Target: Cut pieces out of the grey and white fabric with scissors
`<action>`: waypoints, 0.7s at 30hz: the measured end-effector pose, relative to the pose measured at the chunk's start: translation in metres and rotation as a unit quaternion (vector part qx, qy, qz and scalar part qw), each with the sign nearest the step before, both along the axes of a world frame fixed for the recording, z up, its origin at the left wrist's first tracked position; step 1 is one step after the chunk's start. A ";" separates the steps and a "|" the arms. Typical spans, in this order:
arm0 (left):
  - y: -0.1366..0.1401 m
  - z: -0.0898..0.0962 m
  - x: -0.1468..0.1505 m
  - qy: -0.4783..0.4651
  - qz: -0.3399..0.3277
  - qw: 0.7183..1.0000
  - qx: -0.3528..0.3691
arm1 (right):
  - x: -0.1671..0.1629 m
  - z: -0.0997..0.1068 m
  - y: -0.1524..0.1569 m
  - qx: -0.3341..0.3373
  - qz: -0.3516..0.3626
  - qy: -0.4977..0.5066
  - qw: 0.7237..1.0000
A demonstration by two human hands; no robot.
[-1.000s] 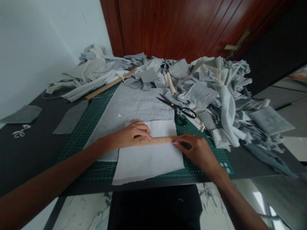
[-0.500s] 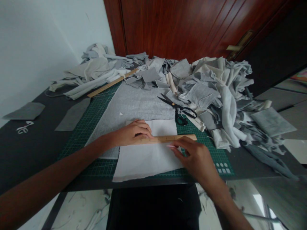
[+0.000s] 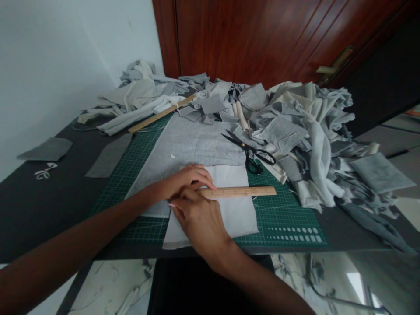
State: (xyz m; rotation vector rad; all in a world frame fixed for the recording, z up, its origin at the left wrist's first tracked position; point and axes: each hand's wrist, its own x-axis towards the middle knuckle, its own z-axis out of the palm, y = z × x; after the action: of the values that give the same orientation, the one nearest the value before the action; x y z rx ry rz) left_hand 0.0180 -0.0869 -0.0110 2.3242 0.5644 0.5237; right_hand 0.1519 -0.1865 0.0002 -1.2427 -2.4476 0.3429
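Observation:
A short wooden ruler [image 3: 244,191] lies across a white piece of cloth [image 3: 232,218]. The fingertips of my left hand [image 3: 193,177] press down on the ruler's left part and hold it against the cloth. My right hand [image 3: 203,218] is closed in a pinch close by my left hand, just below the ruler's left end. A small pale pink tip shows at its fingers; I cannot make out whether it is a nail or a held marker. Under the white cloth spreads a larger grey cloth [image 3: 193,140]. Black-handled scissors [image 3: 251,151] lie partly open beyond the ruler.
A green cutting mat [image 3: 288,214] covers the middle of the dark table [image 3: 49,210]. Heaped grey and white fabric scraps [image 3: 288,127] line the back and right side. A longer wooden ruler [image 3: 160,114] lies at the back left, near flat grey pieces [image 3: 110,157].
My right hand has moved left along the ruler, from its right part to beside my left hand. The left hand stays on the ruler. The whole view has shifted slightly.

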 end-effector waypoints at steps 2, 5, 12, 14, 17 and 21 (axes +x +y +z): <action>0.001 -0.002 -0.001 -0.003 0.002 1.000 0.003 | -0.003 -0.002 -0.002 0.001 -0.006 -0.007 1.000; 0.002 -0.003 -0.002 0.004 0.005 1.000 0.002 | -0.006 -0.003 -0.003 0.003 -0.017 -0.019 1.000; 0.004 0.000 -0.003 -0.004 -0.013 1.000 0.014 | -0.007 -0.005 -0.001 0.010 -0.020 -0.026 0.999; 0.004 -0.002 -0.003 -0.005 -0.012 1.000 0.019 | -0.005 -0.005 -0.002 0.010 -0.026 -0.028 0.999; 0.005 -0.006 -0.003 -0.019 -0.006 0.999 0.029 | 0.005 -0.004 -0.001 0.006 -0.037 -0.035 0.999; 0.004 -0.009 0.000 -0.033 0.006 0.999 0.028 | 0.025 -0.004 0.005 -0.009 -0.029 -0.049 0.998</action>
State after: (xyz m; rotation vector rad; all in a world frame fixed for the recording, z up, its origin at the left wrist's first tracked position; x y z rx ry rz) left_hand 0.0181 -0.0830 -0.0196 2.3482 0.5386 0.6271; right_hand 0.1774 -0.1810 -0.0038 -1.3668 -2.4887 0.2945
